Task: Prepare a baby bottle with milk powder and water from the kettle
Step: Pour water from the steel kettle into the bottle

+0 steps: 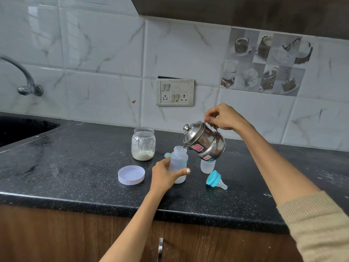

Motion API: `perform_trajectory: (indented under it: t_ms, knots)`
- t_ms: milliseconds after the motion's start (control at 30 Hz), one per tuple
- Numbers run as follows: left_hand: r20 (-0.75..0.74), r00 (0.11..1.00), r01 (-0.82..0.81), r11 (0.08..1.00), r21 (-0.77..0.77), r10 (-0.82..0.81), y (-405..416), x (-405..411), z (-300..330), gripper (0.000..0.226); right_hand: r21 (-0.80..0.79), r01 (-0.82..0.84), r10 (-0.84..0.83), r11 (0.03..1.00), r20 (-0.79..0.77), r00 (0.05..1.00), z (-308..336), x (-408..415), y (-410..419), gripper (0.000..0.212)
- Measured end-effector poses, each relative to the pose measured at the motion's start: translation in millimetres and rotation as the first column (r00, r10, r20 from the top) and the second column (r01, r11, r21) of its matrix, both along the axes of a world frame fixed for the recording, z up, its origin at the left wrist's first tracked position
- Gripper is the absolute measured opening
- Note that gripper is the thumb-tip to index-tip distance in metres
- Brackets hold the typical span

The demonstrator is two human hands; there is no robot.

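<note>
My left hand (pixel 166 176) grips a clear baby bottle (pixel 178 157) standing upright on the black counter (pixel 75 167), its mouth uncovered. My right hand (pixel 222 116) holds a small steel kettle (pixel 204 141) by its handle, tilted left, with the spout right at the bottle's mouth. Behind the bottle stands a lidless glass jar (pixel 143 143) with milk powder at the bottom. Its pale lilac lid (pixel 131 175) lies upside down on the counter. The teal ring with the teat (pixel 215 179) lies on its side to the right. A clear bottle cap (pixel 207 166) stands under the kettle.
A dark sink (pixel 22 127) is set into the counter at the far left, with a wall tap (pixel 26 80) above it. A switch and socket plate (pixel 175 92) sits on the tiled wall. A small teal object (pixel 167 155) peeks out behind the bottle. The counter's front edge runs just below my left wrist.
</note>
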State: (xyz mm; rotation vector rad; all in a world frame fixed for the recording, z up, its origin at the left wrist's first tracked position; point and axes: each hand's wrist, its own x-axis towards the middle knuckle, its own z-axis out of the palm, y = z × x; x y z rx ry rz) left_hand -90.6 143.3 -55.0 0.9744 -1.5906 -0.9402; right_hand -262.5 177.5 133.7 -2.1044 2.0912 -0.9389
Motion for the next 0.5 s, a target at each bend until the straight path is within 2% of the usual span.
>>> perform_trajectory:
  t_ms: [500]
  knots:
    - [-0.005, 1.0, 0.004, 1.0, 0.001, -0.004, 1.8, 0.3, 1.6, 0.054, 0.001, -0.004, 0.004, 1.0, -0.018, 1.0, 2.8, 0.5, -1.0, 0.009]
